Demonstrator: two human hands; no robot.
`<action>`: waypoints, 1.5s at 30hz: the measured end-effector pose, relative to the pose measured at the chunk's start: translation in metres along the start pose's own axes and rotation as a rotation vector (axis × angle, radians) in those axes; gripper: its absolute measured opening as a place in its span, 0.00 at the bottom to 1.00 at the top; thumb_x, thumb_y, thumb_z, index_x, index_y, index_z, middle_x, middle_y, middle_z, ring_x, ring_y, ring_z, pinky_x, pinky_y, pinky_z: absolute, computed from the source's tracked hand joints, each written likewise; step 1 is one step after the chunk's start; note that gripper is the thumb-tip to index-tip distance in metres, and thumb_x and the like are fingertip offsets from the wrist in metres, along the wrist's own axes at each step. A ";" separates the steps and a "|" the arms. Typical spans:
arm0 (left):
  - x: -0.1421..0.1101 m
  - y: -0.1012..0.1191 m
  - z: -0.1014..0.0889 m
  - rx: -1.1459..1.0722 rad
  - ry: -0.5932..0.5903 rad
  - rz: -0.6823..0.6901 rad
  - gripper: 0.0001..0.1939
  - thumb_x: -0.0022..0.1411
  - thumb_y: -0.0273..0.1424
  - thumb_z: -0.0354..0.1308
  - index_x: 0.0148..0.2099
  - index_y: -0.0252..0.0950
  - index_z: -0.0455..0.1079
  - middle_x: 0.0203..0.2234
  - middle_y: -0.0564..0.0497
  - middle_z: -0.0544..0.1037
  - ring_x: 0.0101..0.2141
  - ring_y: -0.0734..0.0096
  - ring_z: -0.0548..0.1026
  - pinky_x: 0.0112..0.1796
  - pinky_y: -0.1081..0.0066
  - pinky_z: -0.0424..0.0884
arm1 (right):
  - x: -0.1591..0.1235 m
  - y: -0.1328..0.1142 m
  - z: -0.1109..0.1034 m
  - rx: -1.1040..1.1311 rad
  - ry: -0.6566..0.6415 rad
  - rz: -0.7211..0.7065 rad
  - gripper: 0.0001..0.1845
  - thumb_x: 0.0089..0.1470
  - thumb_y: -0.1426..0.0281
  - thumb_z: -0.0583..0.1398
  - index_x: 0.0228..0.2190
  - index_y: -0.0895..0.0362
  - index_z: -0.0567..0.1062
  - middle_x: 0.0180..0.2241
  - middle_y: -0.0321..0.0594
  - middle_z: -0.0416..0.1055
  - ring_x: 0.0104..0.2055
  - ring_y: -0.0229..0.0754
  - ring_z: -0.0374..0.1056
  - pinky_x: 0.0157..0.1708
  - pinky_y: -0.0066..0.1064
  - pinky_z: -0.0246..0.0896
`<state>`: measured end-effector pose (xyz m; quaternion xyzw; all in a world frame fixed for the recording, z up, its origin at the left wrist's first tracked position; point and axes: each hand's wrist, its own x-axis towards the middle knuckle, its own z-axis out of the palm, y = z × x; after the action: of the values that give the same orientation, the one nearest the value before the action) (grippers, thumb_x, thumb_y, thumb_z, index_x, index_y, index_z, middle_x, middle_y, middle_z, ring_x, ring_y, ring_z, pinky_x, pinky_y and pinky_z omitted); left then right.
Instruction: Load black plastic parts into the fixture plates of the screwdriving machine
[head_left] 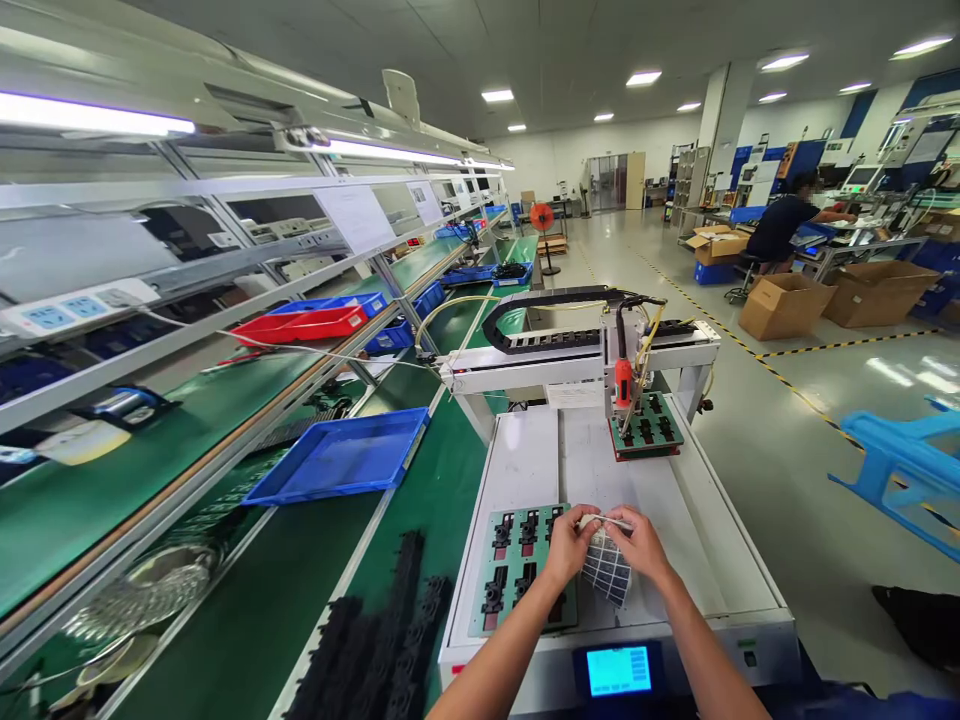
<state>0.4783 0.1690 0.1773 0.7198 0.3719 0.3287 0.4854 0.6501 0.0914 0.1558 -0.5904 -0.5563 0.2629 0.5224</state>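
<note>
Both my hands meet over the white machine bed. My left hand and my right hand pinch a small sheet of grey square stickers that curls down between them. Just left of the hands lies a green fixture plate holding several black parts. Further back a second green fixture sits under the machine's red-tipped tool head.
A blue screen glows at the machine's front edge. Black parts are heaped on the green bench, with a blue tray behind. Shelving runs along the left. A blue plastic stool and cardboard boxes stand right; a seated person works far off.
</note>
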 end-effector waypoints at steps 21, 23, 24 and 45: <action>-0.020 -0.002 -0.005 -0.276 -0.132 -0.064 0.39 0.52 0.34 0.72 0.65 0.36 0.68 0.52 0.41 0.80 0.47 0.58 0.79 0.45 0.64 0.77 | 0.000 -0.014 0.001 -0.047 0.087 -0.023 0.13 0.64 0.60 0.61 0.38 0.52 0.83 0.38 0.43 0.81 0.42 0.51 0.78 0.44 0.42 0.74; -0.025 0.003 -0.005 -0.279 -0.164 -0.053 0.41 0.53 0.28 0.69 0.68 0.38 0.65 0.57 0.41 0.78 0.50 0.58 0.78 0.47 0.64 0.76 | 0.001 -0.016 0.000 -0.075 0.094 -0.056 0.12 0.64 0.60 0.61 0.39 0.50 0.84 0.38 0.43 0.81 0.43 0.52 0.76 0.48 0.46 0.73; -0.027 0.005 -0.005 -0.264 -0.161 -0.049 0.40 0.54 0.26 0.66 0.68 0.38 0.65 0.58 0.41 0.77 0.51 0.58 0.78 0.47 0.63 0.76 | 0.002 -0.018 -0.001 -0.089 0.096 -0.075 0.11 0.64 0.61 0.61 0.38 0.49 0.84 0.38 0.43 0.81 0.45 0.53 0.76 0.51 0.49 0.72; -0.024 0.006 -0.016 -0.078 -0.068 0.007 0.27 0.58 0.44 0.71 0.56 0.37 0.76 0.47 0.44 0.81 0.43 0.58 0.78 0.44 0.65 0.73 | -0.032 -0.010 -0.008 0.079 0.182 0.085 0.34 0.63 0.56 0.64 0.65 0.54 0.65 0.38 0.41 0.81 0.44 0.49 0.78 0.53 0.44 0.73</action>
<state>0.4544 0.1543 0.1849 0.7124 0.3396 0.3198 0.5243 0.6454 0.0569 0.1587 -0.6138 -0.4702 0.2519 0.5820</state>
